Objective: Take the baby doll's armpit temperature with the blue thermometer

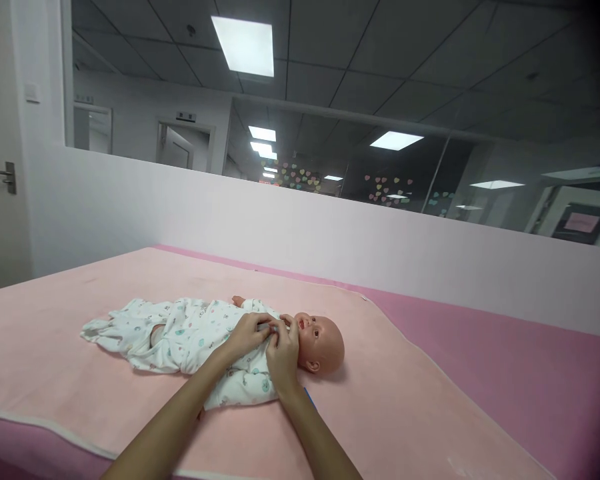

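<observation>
A bald baby doll [325, 343] lies on its back, head to the right. It wears a white baby romper [190, 333] with small green and coloured prints, its legs loose and crumpled at the left. My left hand [250, 333] is closed at the upper chest, fingers pinching the romper's cloth near the neck. Close against it, just below the doll's chin, my right hand [283, 347] is also closed on the romper by the collar. The fingertips of both hands nearly meet, and they hide the exact bit of cloth between them. One small doll hand [238, 301] shows beyond the sleeve.
A pale pink sheet [395, 400] covers the padded surface beneath the doll, with darker pink padding [530, 360] to the right. A low white wall [280, 220] with a window above stands behind. Some blue object [310, 399] peeks out beside my right forearm.
</observation>
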Motion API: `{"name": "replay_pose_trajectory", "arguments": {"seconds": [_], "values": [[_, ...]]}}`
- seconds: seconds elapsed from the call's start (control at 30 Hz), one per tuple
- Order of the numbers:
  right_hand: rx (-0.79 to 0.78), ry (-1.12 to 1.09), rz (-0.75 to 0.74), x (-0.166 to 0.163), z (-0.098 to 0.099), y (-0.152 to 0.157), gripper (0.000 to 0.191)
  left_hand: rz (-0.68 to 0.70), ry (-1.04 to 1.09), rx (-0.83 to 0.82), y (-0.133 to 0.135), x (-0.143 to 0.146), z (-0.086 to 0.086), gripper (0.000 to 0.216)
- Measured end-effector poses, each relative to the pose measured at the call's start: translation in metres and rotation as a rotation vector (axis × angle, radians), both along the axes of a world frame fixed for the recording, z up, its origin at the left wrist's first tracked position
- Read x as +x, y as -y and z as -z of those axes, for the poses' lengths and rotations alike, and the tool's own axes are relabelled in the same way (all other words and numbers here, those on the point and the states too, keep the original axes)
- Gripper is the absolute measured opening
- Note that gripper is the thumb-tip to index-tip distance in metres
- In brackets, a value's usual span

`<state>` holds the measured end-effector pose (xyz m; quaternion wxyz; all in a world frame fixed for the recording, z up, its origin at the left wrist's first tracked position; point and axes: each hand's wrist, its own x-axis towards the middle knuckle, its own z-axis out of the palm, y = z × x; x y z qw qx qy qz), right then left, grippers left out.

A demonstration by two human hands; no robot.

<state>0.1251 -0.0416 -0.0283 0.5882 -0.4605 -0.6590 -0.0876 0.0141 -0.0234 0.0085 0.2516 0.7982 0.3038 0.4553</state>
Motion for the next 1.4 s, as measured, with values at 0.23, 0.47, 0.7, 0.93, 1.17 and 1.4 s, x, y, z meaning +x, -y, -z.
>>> {"name": "replay_pose_trajectory", "arguments": {"seconds": [0.23, 0.47, 0.7, 0.93, 1.17, 1.4], "values": [[0.028, -0.051, 0.004, -0.001, -0.001, 0.000, 0.028, 0.003, 0.026, -0.006, -0.003, -0.001, 0.003, 0.027], [0.035, -0.082, 0.008, -0.001, -0.002, -0.001, 0.025, 0.004, 0.023, -0.012, -0.004, -0.002, 0.002, 0.026], [0.030, -0.060, 0.000, 0.000, -0.004, 0.000, 0.031, -0.029, 0.013, -0.015, -0.005, -0.002, 0.003, 0.026], [0.072, -0.071, -0.027, 0.000, -0.009, 0.002, 0.030, -0.009, 0.084, -0.078, -0.001, 0.000, 0.001, 0.024], [0.199, -0.062, -0.025, 0.000, -0.010, 0.004, 0.030, -0.025, 0.313, -0.371, -0.013, -0.026, -0.011, 0.027], [0.250, -0.049, -0.020, 0.000, -0.008, 0.004, 0.028, 0.022, -0.046, -0.401, -0.010, -0.051, -0.013, 0.024]]}}
